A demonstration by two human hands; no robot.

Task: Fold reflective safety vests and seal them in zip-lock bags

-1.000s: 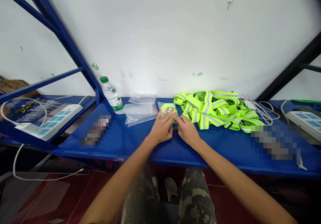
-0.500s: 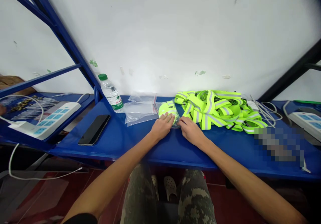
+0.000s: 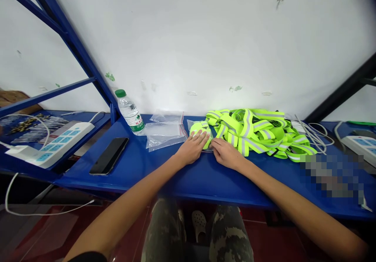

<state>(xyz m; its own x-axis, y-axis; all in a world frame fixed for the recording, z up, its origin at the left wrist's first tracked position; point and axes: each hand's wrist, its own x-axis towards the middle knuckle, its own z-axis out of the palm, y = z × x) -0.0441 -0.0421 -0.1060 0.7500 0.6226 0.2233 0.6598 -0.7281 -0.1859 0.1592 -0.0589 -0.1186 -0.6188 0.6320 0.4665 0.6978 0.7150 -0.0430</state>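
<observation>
A folded yellow-green reflective strap point(image 3: 200, 126) lies inside a clear zip bag point(image 3: 190, 123) on the blue table. My left hand point(image 3: 191, 149) rests flat on this packed bundle, its fingers stretched out over the near side. Just to the right, my right hand point(image 3: 226, 154) has its fingertips pinched at the bag's near right edge. Under the fingers, the bag's edge is partly hidden. Beside my right hand spreads a loose pile of reflective straps point(image 3: 248, 129) with grey stripes. Several flat clear zip bags point(image 3: 164, 131) are stacked left of the bundle.
A water bottle point(image 3: 131, 112) with a green cap stands at the back left, near a black phone point(image 3: 109, 156). White power strips point(image 3: 63, 144) and cables flank the table. A blue metal frame point(image 3: 79, 54) rises on the left; the white wall point(image 3: 188, 38) closes the back.
My left hand has shifted slightly right and lies flatter over the bundle. The right hand stays at the bag's edge. The whole view has dropped a little.
</observation>
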